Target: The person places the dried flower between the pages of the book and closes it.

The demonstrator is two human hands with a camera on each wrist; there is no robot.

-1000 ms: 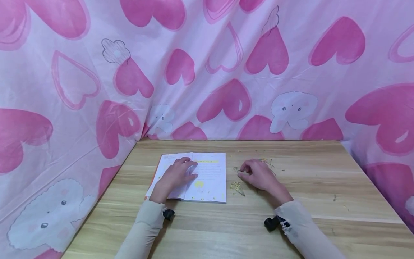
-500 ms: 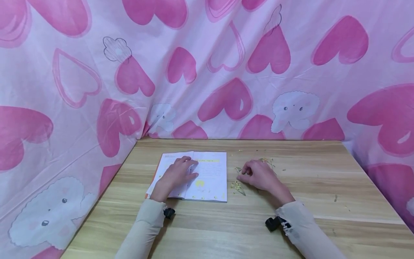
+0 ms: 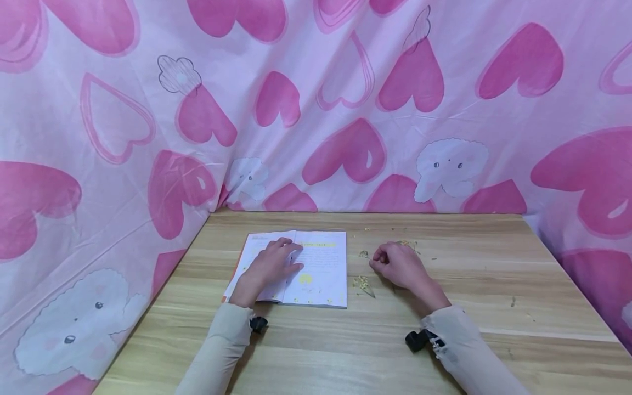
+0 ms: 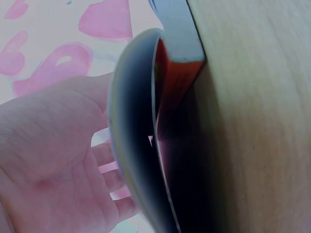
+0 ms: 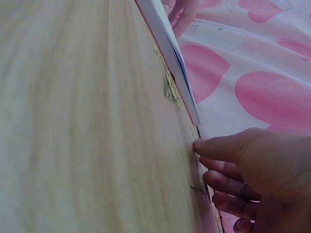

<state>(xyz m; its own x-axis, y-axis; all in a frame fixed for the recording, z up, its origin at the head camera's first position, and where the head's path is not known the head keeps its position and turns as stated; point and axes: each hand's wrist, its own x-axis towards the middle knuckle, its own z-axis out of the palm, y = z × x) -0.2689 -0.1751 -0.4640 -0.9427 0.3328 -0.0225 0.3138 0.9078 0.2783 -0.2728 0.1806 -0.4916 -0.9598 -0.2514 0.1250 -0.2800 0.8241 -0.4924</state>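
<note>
An open book (image 3: 321, 274) lies on the table, and my left hand (image 3: 269, 269) rests across its middle with the fingers spread. In the left wrist view the palm (image 4: 53, 155) shows behind a curved page (image 4: 131, 116). Right of the book, my right hand (image 3: 400, 264) is low at the tabletop. Its thumb and forefinger come together at the stem of a small dried flower sprig (image 3: 364, 254); the grip itself is tiny. A larger yellow sprig (image 3: 364, 283) lies near the book's right edge, also seen as a flower bunch (image 5: 170, 87) in the right wrist view.
More yellow sprigs (image 3: 408, 244) lie behind the right hand, partly covered by it. Small plant bits (image 3: 512, 302) are scattered on the right of the wooden table (image 3: 336, 351). A pink heart-patterned curtain (image 3: 345, 148) encloses the back and sides.
My right thumb has drawn back to the right and closed toward the forefinger beside the small sprig. The left hand and the book have stayed in place.
</note>
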